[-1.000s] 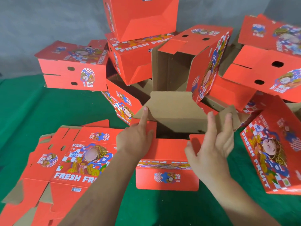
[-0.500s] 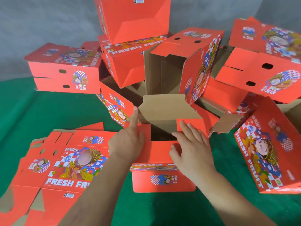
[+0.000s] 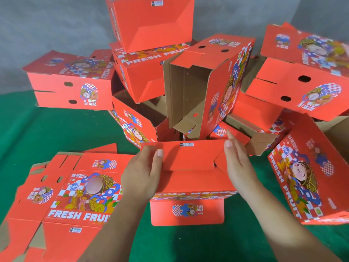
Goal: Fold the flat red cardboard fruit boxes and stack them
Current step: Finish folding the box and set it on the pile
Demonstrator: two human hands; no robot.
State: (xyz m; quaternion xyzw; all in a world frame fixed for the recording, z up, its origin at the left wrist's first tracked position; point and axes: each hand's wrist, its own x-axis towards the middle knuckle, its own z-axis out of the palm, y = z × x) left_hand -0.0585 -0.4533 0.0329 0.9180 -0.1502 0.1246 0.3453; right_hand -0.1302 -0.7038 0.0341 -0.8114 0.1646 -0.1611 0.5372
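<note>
My left hand [image 3: 143, 173] and right hand [image 3: 238, 163] press flat, fingers straight, on the bottom flaps of the box [image 3: 188, 167] in front of me. Many folded boxes [image 3: 71, 82] sit piled behind (hardly a neat stack); flat blanks [image 3: 66, 195] remain beside my left arm.

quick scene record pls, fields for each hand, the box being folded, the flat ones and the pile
left hand: flat on the left end of the box, fingers straight
right hand: pressing the right end flap, fingers straight
box in work: between the hands, red flaps folded shut on top
flat boxes: unfolded, left of the hands on the green cloth
folded boxes: loose pile behind, several tipped, some open
</note>
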